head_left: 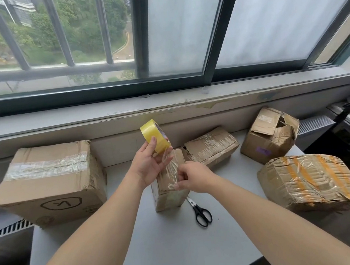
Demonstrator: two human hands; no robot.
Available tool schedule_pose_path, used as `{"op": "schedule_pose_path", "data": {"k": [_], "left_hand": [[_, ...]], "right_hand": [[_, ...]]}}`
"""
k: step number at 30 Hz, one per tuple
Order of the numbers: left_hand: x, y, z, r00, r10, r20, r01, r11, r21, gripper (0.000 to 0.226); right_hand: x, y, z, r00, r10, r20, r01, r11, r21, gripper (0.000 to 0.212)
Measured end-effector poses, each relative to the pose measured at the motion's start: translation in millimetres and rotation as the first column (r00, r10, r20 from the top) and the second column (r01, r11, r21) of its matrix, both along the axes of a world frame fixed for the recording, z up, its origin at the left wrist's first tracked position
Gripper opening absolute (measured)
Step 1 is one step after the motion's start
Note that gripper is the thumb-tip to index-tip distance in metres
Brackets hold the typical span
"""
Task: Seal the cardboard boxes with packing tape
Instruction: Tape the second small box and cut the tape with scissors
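My left hand (149, 165) grips a yellow roll of packing tape (155, 138), held up above a small cardboard box (168, 195) at the table's middle. A clear strip of tape (172, 172) runs down from the roll. My right hand (193, 179) pinches the strip's free end over the small box's top, near its front edge. Black-handled scissors (200, 211) lie on the table just right of that box.
A large taped box (49, 183) stands at the left. Behind the small one lies a crumpled box (211, 145); a torn-open box (270, 134) sits back right, and a flattened box with orange tape (308, 180) lies right. The white table (161, 253) meets a window ledge (166, 105).
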State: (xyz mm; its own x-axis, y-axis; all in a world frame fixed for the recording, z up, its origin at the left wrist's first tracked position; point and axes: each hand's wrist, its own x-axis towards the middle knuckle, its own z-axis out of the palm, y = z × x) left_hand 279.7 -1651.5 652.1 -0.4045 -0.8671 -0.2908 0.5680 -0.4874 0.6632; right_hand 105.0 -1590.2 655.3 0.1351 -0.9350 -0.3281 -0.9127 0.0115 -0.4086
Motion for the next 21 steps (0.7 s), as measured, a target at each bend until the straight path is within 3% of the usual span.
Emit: {"op": "schedule_pose_path", "data": {"k": [5,8,10,12,14,16,21], "left_hand": [[22,1,14,0.997,-0.004,0.074,0.008,0.999,-0.048,0.029],[32,4,19,0.996,0.019,0.088,-0.015,0.999,-0.049,0.036],[35,8,21,0.996,0.041,0.081,-0.037,0.998,-0.047,0.041],[37,12,20,0.996,0.046,0.082,-0.043,0.998,-0.046,0.041],[39,16,20,0.995,0.052,0.085,-0.048,0.998,-0.047,0.041],[43,17,21,0.993,0.067,0.094,-0.063,0.997,-0.048,0.044],[56,22,18,0.994,0.099,0.048,-0.098,0.995,-0.031,0.048]], "right_hand": [[-9,2,15,0.990,-0.080,0.117,0.084,0.996,-0.031,0.012],[-5,3,16,0.997,-0.079,0.012,0.079,0.949,-0.305,0.019],[6,6,10,0.996,0.032,-0.086,-0.068,0.885,-0.461,0.038],[18,9,-1,0.961,0.169,-0.220,-0.250,0.872,-0.420,0.073],[30,16,-15,0.916,0.252,-0.311,-0.342,0.895,-0.284,0.095],[40,23,-31,0.899,0.282,-0.335,-0.356,0.916,-0.184,0.101],[47,17,-35,0.859,0.295,-0.419,-0.369,0.923,-0.108,0.095]]}}
